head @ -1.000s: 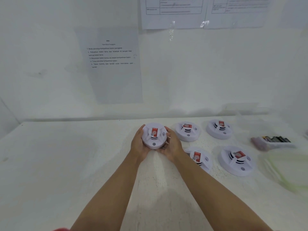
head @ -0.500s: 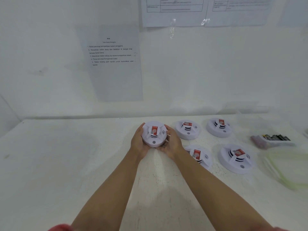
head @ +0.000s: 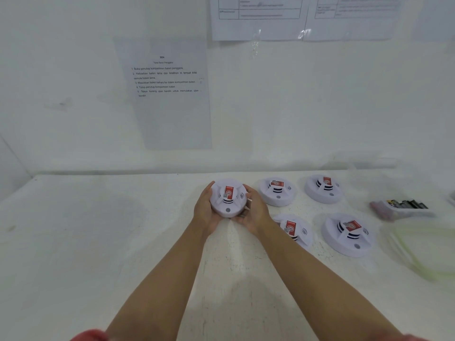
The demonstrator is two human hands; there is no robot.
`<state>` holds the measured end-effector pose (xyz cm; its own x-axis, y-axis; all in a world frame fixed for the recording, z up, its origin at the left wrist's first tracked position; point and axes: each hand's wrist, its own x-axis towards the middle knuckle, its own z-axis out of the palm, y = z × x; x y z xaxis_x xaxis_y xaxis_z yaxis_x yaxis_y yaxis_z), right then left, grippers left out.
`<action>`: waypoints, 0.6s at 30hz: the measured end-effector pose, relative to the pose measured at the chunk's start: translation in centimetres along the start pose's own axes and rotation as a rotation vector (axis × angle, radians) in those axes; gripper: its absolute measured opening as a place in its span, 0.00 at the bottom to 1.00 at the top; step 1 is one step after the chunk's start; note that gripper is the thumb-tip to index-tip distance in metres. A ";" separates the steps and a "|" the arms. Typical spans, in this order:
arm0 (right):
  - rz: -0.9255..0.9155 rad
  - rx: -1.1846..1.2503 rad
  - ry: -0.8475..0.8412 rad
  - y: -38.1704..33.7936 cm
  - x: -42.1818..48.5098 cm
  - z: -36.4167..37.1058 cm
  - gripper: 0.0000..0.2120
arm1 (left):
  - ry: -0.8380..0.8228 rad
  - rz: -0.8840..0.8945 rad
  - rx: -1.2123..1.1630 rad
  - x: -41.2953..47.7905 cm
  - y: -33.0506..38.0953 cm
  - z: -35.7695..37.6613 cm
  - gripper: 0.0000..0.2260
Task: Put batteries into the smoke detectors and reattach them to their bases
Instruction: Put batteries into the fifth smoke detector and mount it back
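Note:
A round white smoke detector point(head: 227, 200) with a red label is held between both hands above the white table point(head: 98, 242). My left hand point(head: 204, 212) grips its left side with fingers curled round the rim. My right hand point(head: 253, 212) grips its right side and underside. Several more white detectors lie to the right: two at the back point(head: 278, 191) point(head: 323, 188), two nearer point(head: 295, 230) point(head: 348, 235). The nearer left one is partly hidden by my right forearm. A clear bag of batteries point(head: 401, 207) lies at the far right.
A crumpled clear plastic bag point(head: 418, 247) lies at the right edge of the table. The white wall behind carries a printed instruction sheet point(head: 167, 89) and other taped papers point(head: 258, 18).
Both hands have kept hold of the detector; it has risen slightly and the view has tilted a little. The other detectors have not moved.

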<state>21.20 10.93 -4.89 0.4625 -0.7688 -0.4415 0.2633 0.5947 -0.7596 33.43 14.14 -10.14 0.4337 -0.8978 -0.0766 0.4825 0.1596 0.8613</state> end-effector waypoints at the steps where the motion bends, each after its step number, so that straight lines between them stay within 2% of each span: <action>1: -0.003 -0.004 -0.005 0.0 -0.1 0.0 0.10 | 0.005 -0.003 0.008 0.1 -0.1 -0.1 0.16; 5: -0.006 -0.010 -0.011 -0.1 -0.1 0.0 0.10 | 0.008 -0.013 -0.020 -0.2 0.0 0.1 0.16; 9: -0.006 -0.007 0.005 0.0 0.2 0.0 0.10 | 0.013 -0.014 -0.030 -0.5 0.2 0.4 0.20; 14: 0.011 0.015 0.004 -0.1 0.1 -0.1 0.10 | 0.042 -0.019 0.028 -0.8 0.5 0.9 0.16; 18: 0.013 0.012 0.005 0.0 0.1 -0.2 0.08 | 0.039 -0.037 0.019 -1.2 0.8 1.3 0.19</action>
<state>21.12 10.77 -5.02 0.4617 -0.7620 -0.4541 0.2674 0.6077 -0.7478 32.35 14.80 -8.72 0.4455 -0.8862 -0.1276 0.4839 0.1184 0.8671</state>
